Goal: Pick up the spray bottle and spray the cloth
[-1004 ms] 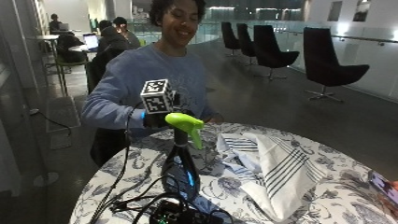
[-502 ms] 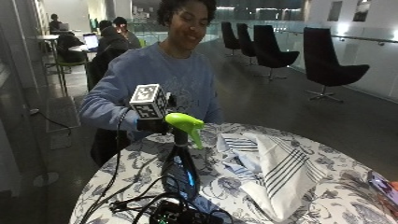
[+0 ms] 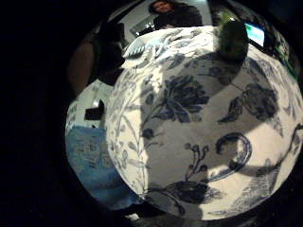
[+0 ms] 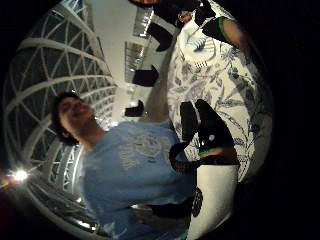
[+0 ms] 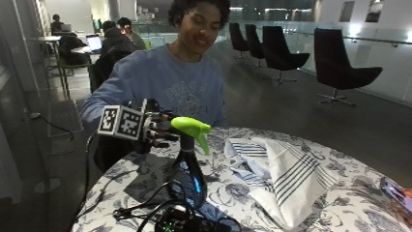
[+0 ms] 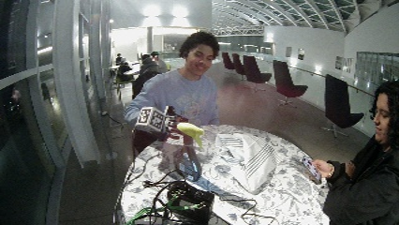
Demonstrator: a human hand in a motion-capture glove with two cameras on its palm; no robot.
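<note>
Outside view: gloved right hand (image 5: pixel 153 133), fingers apparently relaxed and holding nothing, sits just beside the upright spray bottle (image 5: pixel 186 166) at its green trigger head; striped cloth (image 5: pixel 283 176) lies beyond.

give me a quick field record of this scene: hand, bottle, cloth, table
right hand: gloved right hand just behind the spray head, fingers loosely curled, not gripping it
spray bottle: spray bottle upright on the table, dark body, green spray head, nozzle toward the cloth
cloth: striped white cloth heaped on the table beside the bottle
table: round table, floral tablecloth
task state: bottle not yet picked up
</note>
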